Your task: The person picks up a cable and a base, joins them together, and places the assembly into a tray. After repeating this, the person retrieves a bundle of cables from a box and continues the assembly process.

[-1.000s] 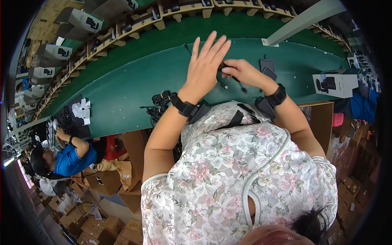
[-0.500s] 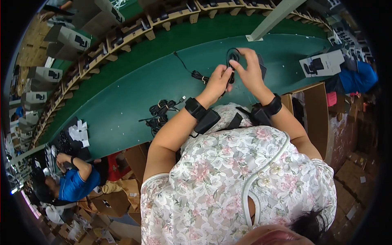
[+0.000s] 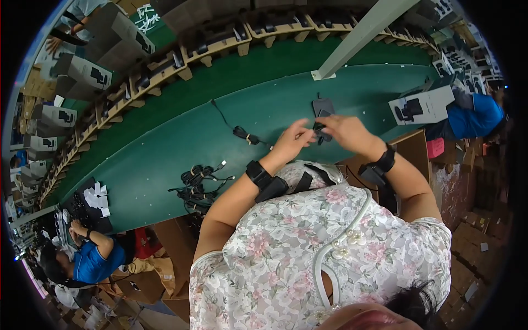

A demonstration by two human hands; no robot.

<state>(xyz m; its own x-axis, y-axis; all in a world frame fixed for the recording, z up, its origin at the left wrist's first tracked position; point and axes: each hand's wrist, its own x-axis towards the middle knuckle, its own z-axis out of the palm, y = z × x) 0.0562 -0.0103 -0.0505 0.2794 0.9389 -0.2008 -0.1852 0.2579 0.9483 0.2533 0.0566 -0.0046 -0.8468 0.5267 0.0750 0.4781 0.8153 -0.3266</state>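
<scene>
Both my hands meet over the green table (image 3: pixel 165 159), just in front of my chest. My left hand (image 3: pixel 290 142) and my right hand (image 3: pixel 347 132) pinch a small black part (image 3: pixel 319 132) between their fingertips. Just beyond them a flat dark grey device (image 3: pixel 323 105) lies on the table. A coiled black cable (image 3: pixel 245 135) lies to the left of my left hand, with its lead running away up the table. Each wrist carries a black band.
A pile of bundled black cables (image 3: pixel 197 180) lies at the table's near left edge. A white box (image 3: pixel 421 105) stands at the right next to a person in blue (image 3: pixel 473 115). Another person in blue (image 3: pixel 88 258) works at lower left. Wooden racks (image 3: pixel 165 66) line the far side; cardboard boxes (image 3: pixel 165 264) sit below.
My hands have come down toward the table and closer to my chest, still holding the black part together. A second ago my left hand was raised with its fingers spread.
</scene>
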